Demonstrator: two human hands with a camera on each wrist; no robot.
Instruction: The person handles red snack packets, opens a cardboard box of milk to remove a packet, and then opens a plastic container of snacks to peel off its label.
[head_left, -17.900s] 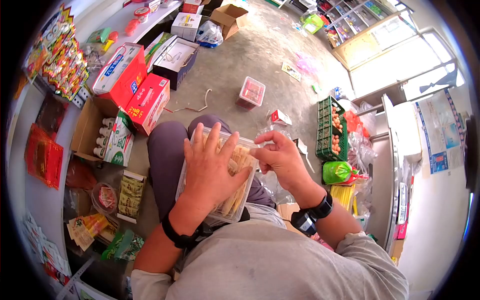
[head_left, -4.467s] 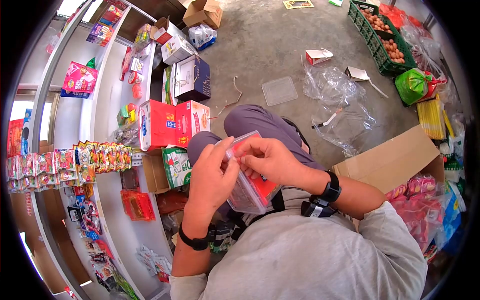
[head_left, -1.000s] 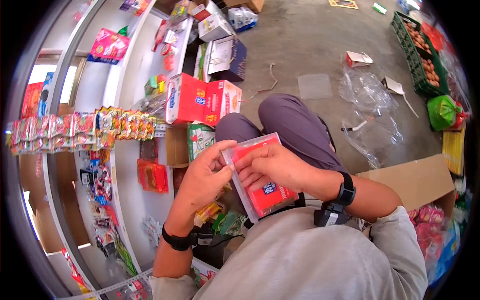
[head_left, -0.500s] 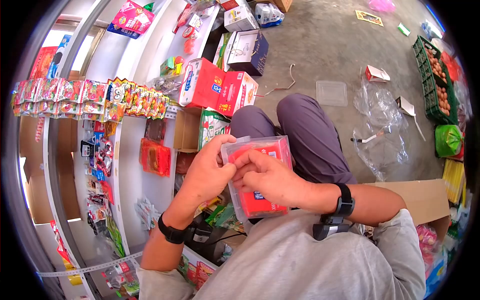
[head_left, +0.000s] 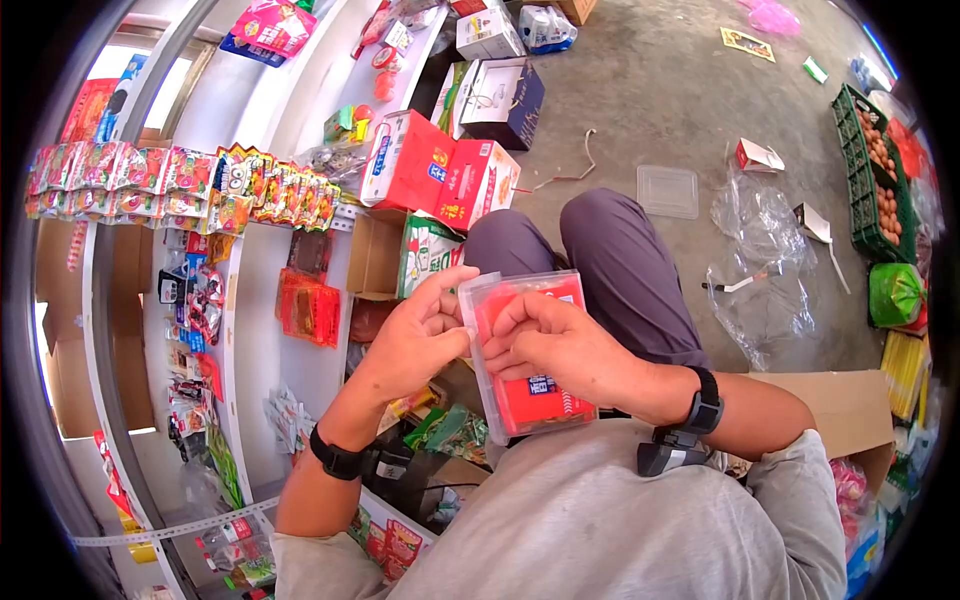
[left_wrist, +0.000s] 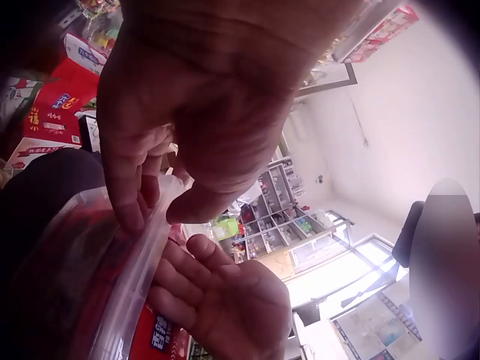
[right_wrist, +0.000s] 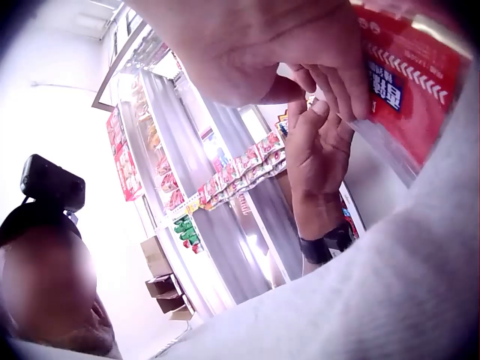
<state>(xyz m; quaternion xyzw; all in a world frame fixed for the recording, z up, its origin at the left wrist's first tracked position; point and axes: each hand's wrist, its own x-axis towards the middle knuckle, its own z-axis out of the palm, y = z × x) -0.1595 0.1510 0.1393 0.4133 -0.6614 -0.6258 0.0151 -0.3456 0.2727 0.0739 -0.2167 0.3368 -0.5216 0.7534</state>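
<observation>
A clear plastic box point(head_left: 535, 385) with a red label sits tilted on the person's lap in the head view. The left hand point(head_left: 412, 345) grips its left rim; in the left wrist view the fingers and thumb of that hand close over the box's edge point(left_wrist: 131, 289). Against the red face lies the right hand point(head_left: 560, 350), its index finger bent, fingertips near the same rim and close to the left thumb. Whether the right fingertips pinch anything thin, I cannot tell. In the right wrist view the red label point(right_wrist: 412, 90) shows beside the right hand's fingers.
A flat clear plastic piece point(head_left: 667, 192) and a crumpled clear film point(head_left: 765, 260) lie on the floor ahead. Red cartons point(head_left: 440, 175) and shelves of snack packets point(head_left: 180, 185) stand at left. At right are a green egg crate point(head_left: 875, 180) and an open cardboard box point(head_left: 830, 410).
Earlier the lap held a clear box of pale sticks, with a red-filled box on the floor. Now a red-labelled box is in the lap. Over the last second both hands stay at its rim.
</observation>
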